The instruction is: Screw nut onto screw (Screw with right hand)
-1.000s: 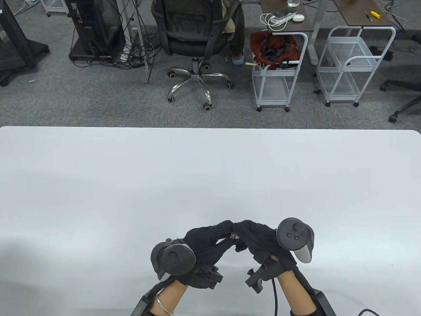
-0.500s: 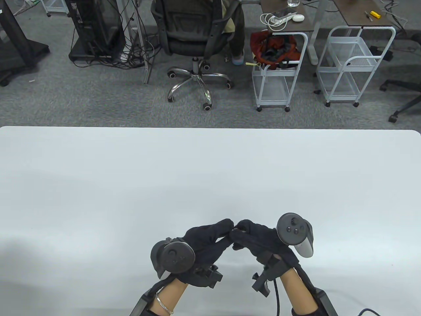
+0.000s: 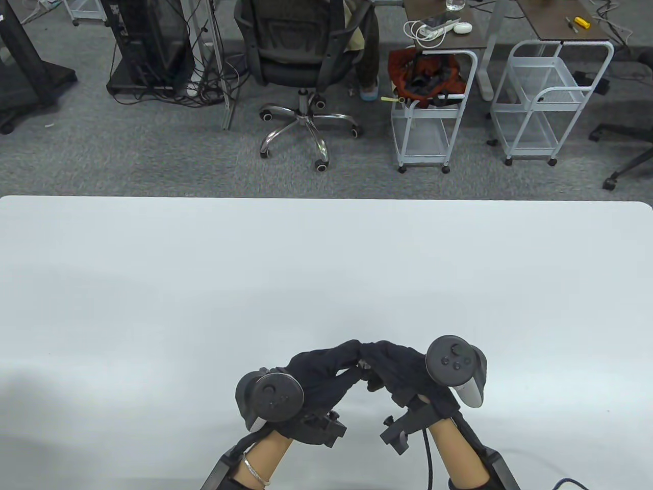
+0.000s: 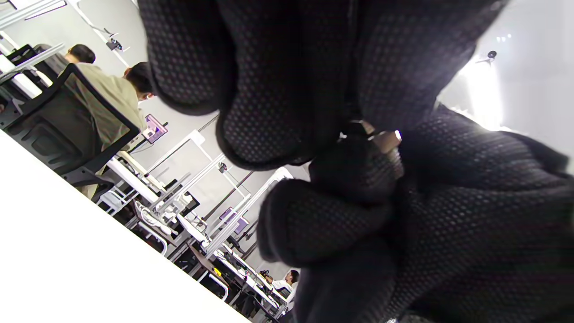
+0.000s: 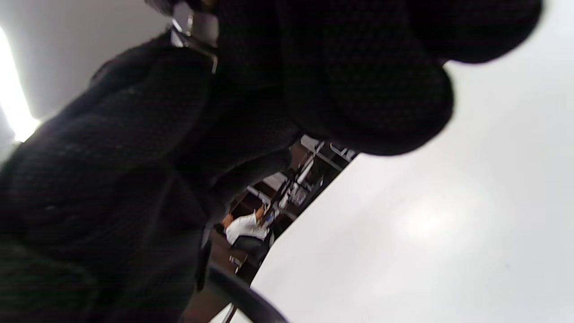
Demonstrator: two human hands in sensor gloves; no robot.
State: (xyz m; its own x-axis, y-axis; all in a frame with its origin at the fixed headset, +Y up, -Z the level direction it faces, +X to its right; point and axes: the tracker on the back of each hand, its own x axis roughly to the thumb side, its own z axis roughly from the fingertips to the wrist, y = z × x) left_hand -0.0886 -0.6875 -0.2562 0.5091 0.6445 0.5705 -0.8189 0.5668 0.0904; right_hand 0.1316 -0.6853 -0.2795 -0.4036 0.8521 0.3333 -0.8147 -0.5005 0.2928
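Both gloved hands meet fingertip to fingertip above the white table (image 3: pixel 326 265), near its front edge. My left hand (image 3: pixel 354 360) pinches a small metal screw (image 4: pixel 381 139), mostly hidden by the glove. My right hand (image 3: pixel 371 366) grips the nut on the screw's end; a sliver of metal (image 5: pixel 197 24) shows at the top of the right wrist view. In the table view only a tiny glint of metal (image 3: pixel 363 364) shows between the fingertips. I cannot tell how far the nut sits on the thread.
Beyond the table's far edge are an office chair (image 3: pixel 306 56), two white wire carts (image 3: pixel 433 112) (image 3: pixel 551 97) and cable-strewn equipment (image 3: pixel 153 51) on grey carpet. Black trackers sit on the back of the left hand (image 3: pixel 270 395) and the right hand (image 3: pixel 454 360).
My right hand rolled slightly at the wrist and back, its fingers shifting around the nut. My left hand stayed almost still.
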